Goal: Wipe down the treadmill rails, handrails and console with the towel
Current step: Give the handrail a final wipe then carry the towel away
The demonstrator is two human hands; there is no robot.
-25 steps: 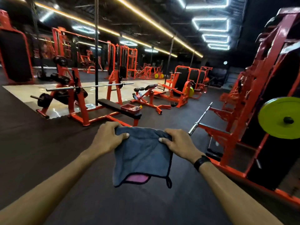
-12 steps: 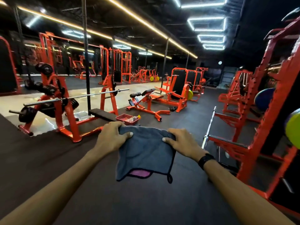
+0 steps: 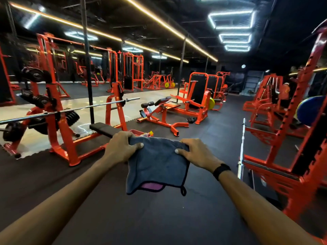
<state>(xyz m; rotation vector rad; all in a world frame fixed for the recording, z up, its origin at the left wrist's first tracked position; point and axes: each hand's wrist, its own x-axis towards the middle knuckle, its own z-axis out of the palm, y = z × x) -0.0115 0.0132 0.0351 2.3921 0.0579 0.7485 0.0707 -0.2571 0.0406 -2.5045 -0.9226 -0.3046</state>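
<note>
Both hands, left hand (image 3: 120,149) and right hand (image 3: 196,152), pinched the grey microfibre towel's (image 3: 157,167) top corners, apparently spreading it ready for wiping; no treadmill showed.

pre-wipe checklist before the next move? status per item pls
1. Towel in hand: ok, left hand and right hand each grip a top corner.
2. Towel spread out: ok, hangs open between the hands, purple underside showing at the bottom.
3. Treadmill in view: not ok, only orange weight machines, a bench press rack and racks.
4. Floor ahead free of obstacles: ok just in front; a barbell juts out on the right.
5. Towel damp or clean: cannot tell.
</note>
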